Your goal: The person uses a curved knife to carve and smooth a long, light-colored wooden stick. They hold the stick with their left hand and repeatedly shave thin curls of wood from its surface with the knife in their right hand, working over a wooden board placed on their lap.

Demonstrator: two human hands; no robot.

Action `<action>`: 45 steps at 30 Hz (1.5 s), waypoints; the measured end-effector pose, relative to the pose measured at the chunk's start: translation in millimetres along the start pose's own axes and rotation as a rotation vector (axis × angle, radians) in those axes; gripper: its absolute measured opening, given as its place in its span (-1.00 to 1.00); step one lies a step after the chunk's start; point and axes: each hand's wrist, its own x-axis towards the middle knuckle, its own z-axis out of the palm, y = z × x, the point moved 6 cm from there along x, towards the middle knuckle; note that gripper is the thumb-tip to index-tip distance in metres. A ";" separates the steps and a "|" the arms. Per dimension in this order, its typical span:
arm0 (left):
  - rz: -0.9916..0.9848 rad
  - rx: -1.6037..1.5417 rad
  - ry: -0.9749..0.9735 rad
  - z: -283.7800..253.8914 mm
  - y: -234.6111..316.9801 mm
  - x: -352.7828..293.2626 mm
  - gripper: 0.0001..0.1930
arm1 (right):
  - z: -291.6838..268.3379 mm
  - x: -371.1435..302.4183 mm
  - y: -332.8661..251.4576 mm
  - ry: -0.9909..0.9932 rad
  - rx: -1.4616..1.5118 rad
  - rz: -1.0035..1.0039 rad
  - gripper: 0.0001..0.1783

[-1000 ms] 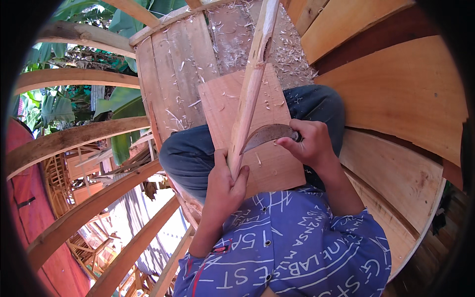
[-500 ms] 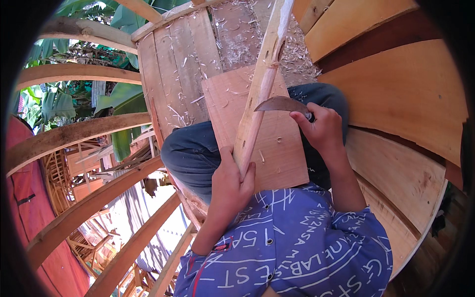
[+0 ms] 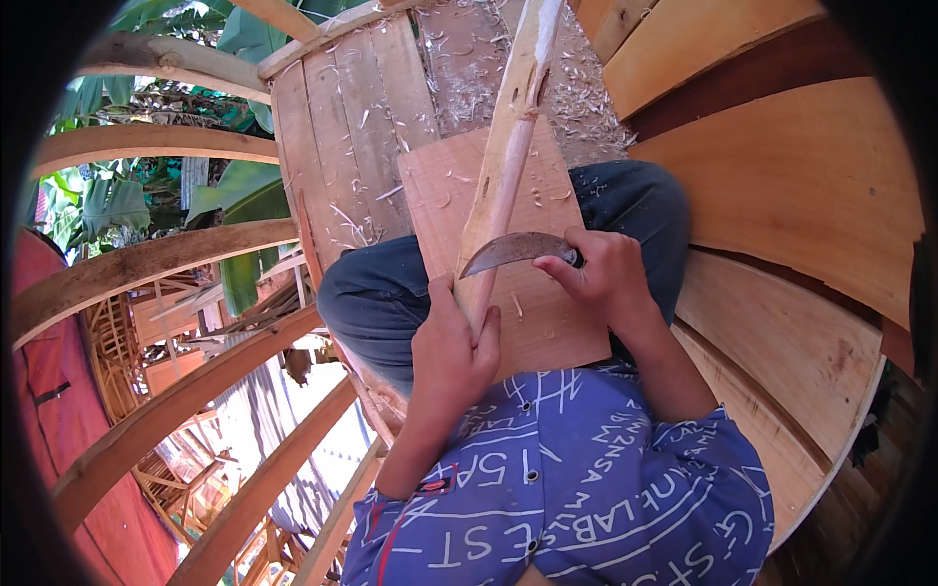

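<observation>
A long, pale wooden stick [image 3: 500, 176] with whittled faces slants up and away from me. My left hand [image 3: 452, 337] is wrapped round its near end. In my right hand [image 3: 611, 273] is the handle of a curved knife [image 3: 513, 252], mostly hidden by the fingers. The dark, sickle-like blade lies across the stick just beyond my left hand, its tip pointing left. Beneath the stick, a flat square board [image 3: 547, 308] rests over my lap, with a few curled shavings on it.
Wood shavings [image 3: 469, 78] litter the plank floor [image 3: 362, 127] ahead of my crossed legs. Curved wooden ribs [image 3: 166, 256] line the left side, with banana leaves [image 3: 244, 186] beyond. Broad boards [image 3: 782, 205] form a wall at the right.
My right hand and the knife have moved toward me along the stick, nearer my left hand. The stick has shifted slightly toward me and left.
</observation>
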 end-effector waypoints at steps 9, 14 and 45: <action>0.041 0.036 -0.006 0.6 4.4 -3.5 -0.53 | -7.6 3.5 3.7 0.046 -0.052 -0.040 -0.29; 0.041 0.025 -0.056 2.5 3.3 -8.7 -0.54 | -13.6 8.0 9.2 0.102 -0.112 -0.029 -0.29; -0.043 -0.142 -0.109 3.9 6.0 -30.2 -0.58 | -36.6 35.7 20.3 0.204 -0.169 0.074 -0.26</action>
